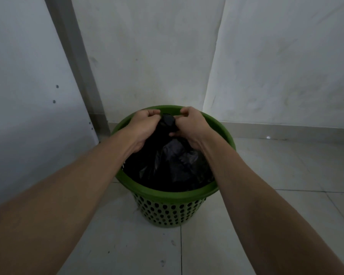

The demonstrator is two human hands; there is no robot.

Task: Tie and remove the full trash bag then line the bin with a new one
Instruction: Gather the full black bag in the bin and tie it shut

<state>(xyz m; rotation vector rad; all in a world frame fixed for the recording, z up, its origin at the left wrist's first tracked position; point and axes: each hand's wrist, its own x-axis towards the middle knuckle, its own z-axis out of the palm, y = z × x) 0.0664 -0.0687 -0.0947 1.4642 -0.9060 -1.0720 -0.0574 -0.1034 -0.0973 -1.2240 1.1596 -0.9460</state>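
Observation:
A round green bin [167, 195] with a perforated wall stands on the tiled floor in a corner. Inside it sits a black trash bag [173, 163], its top gathered into a bunch above the rim. My left hand [142, 127] grips the left side of that bunched neck. My right hand [191, 127] grips the right side, fingers curled into the plastic. Both hands meet over the far half of the bin. The knot area between the fingers is mostly hidden.
White walls [167, 56] meet in a corner right behind the bin. A grey door frame [77, 66] and a white panel [24, 96] rise at the left. Pale floor tiles [276, 175] spread to the right and in front.

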